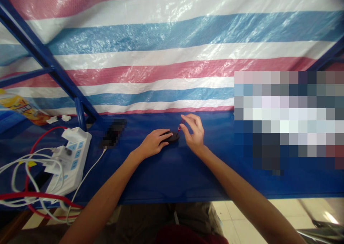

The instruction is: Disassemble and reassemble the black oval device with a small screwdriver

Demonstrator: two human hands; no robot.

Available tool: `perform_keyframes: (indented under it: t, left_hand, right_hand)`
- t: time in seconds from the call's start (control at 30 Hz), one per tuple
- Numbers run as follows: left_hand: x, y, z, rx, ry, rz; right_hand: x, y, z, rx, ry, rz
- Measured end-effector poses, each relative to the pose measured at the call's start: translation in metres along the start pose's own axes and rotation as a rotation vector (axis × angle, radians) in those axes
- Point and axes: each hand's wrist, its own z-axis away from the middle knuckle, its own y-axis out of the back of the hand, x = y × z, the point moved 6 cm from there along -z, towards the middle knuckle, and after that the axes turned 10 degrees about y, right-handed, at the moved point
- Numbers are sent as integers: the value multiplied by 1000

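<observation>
Two hands meet on the blue tabletop: the left hand cups a small black oval object, the right hand holds a narrow pinch on a thin red stick, which could slip if that object shifts.

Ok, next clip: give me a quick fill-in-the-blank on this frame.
A dark oval object lies under the ____ hand.
The right hand is nearest a small item with a ____ tip.
A ____ power strip lies left of both hands.
The striped tarp shows red, white and ____ bands.

left; red; white; blue
</observation>
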Motion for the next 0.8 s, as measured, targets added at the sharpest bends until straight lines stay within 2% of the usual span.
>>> perform_keyframes:
  t: [0.1, 0.23, 0.4, 0.57, 0.7, 0.8]
  left_hand:
    - [0, 0, 0, 0, 1, 2]
    - [0, 0, 0, -2, 5, 2]
    - [0, 1, 1, 0, 3, -4]
    - [0, 1, 1, -2, -2, 4]
    - [-1, 1, 1, 8, -1, 13]
    - [-1, 0, 0, -2, 4, 14]
  right_hand:
    - [1, 2, 0, 25, -8, 33]
    - [0, -1, -2, -51, 8, 7]
    - [4, -3, 0, -41, -26, -21]
    - [4, -10, 2, -130, -14, -98]
    - [6, -5, 1, -71, -34, -9]
    - [5, -6, 1, -88, -22, -21]
